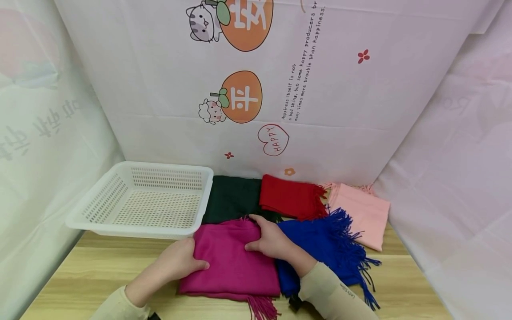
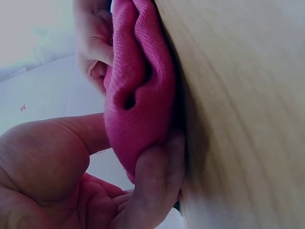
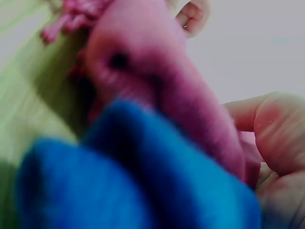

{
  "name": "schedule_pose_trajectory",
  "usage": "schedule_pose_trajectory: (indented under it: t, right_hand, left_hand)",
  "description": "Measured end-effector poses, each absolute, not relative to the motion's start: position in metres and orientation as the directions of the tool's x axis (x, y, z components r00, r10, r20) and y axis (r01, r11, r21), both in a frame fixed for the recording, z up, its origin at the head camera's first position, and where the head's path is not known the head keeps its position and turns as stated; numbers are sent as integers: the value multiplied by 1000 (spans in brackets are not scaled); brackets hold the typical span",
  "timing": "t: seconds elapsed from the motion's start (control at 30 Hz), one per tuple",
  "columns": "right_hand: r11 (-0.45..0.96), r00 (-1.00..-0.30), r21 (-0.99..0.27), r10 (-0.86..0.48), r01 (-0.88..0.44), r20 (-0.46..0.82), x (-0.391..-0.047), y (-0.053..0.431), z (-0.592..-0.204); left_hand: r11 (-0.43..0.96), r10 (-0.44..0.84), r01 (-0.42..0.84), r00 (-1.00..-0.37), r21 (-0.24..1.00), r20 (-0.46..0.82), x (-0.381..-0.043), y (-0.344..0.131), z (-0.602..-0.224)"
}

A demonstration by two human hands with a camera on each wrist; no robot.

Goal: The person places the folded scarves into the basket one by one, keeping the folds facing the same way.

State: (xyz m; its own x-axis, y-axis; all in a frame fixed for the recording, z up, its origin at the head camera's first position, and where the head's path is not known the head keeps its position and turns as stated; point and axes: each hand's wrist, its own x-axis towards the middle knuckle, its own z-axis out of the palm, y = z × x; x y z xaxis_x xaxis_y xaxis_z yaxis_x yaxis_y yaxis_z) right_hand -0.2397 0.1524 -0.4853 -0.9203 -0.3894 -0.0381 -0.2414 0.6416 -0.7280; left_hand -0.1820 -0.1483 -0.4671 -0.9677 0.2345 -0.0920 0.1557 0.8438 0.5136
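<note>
The left hand (image 1: 182, 260) pinches the left edge of the squarish, folded, bright pink cloth (image 1: 234, 266); the right hand (image 1: 272, 238) grips its far right side; it lies between them.

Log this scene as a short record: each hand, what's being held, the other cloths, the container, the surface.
Held: folded magenta cloth, fringed
Left hand: grips its left edge
Right hand: grips it near the far right corner
Other cloths: dark green, red, blue, pink
Container: white basket, left of the green cloth
Surface: wooden table
</note>
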Motion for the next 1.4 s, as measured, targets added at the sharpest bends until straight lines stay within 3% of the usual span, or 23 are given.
schedule_pose_trajectory:
  t: [0.3, 0.5, 0.87, 1.2, 1.4]
  right_hand:
    - [500, -913, -866, -362, -21, -187, -239, 157, -476]
    - [455, -905, -887, -339, 82, -257, -239, 161, -473]
    - [557, -883, -826, -337, 92, -326, -238, 165, -469]
    - [492, -819, -868, -470, 66, -328, -240, 168, -472]
    - [461, -819, -886, -486, 57, -306, -241, 166, -475]
  left_hand:
    - [841, 225, 126, -966, 526, -129, -182, -150, -468]
    - [842, 223, 121, -965, 525, -135, -182, -150, -468]
    - [832, 227, 117, -964, 543, -139, -183, -152, -468]
    - [834, 228, 129, -966, 536, -122, -186, -152, -469]
    - [827, 227, 129, -967, 547, -115, -188, -152, -472]
